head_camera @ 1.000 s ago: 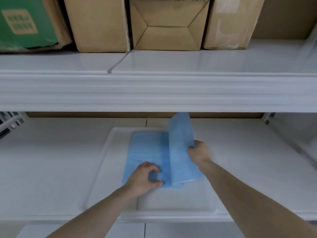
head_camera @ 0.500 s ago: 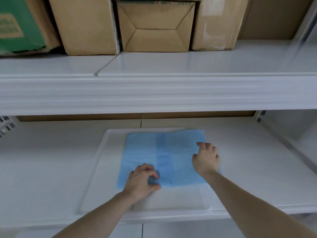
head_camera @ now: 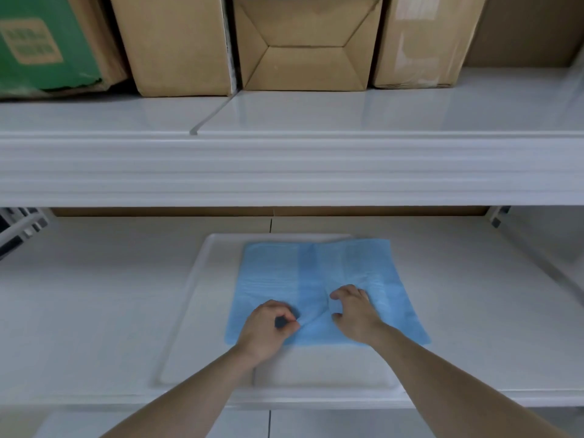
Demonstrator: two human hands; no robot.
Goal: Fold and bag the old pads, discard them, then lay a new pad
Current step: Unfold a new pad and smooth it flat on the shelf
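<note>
A light blue pad (head_camera: 319, 270) lies partly unfolded on a shallow white tray (head_camera: 196, 298) on the lower shelf, its right part reaching past the tray's right side. My left hand (head_camera: 268, 327) pinches the pad's fabric near its front middle, thumb against fingers. My right hand (head_camera: 354, 311) sits just to the right, fingers curled into the pad and bunching it into creases between the two hands.
The white upper shelf (head_camera: 284, 165) overhangs the work area and carries several cardboard boxes (head_camera: 303, 49) and a green box (head_camera: 41, 42). White shelf surface (head_camera: 88, 295) extends left and right of the tray. A rack edge (head_camera: 19, 229) shows at far left.
The raised flap of the pad was laid down to the right, opening the pad wider. My right hand then moved back toward the middle and gathered the fabric beside my left hand.
</note>
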